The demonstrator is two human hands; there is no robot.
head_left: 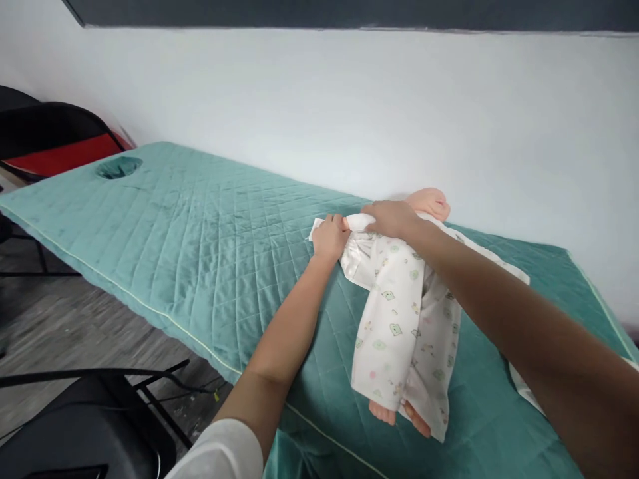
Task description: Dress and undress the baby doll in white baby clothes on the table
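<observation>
A baby doll (428, 203) lies on its back on the green quilted table cover, its head by the wall and its feet (383, 411) at the near side. It wears a white printed baby gown (392, 319) that covers the trunk and most of the legs. My left hand (331, 237) is closed around the outer end of the gown's sleeve (360, 221), with a bit of white cloth poking out beyond it. Higher on the same sleeve, close to the doll's shoulder, my right hand (392, 218) grips the fabric; its fingertips are partly hidden. My right forearm crosses over the gown.
The padded table (200, 226) runs along a white wall and has a face hole (118, 167) at its far left end. Black chairs (54, 136) stand beyond that end, and another black chair (94, 426) is at the lower left. White cloth (524, 386) lies under my right arm.
</observation>
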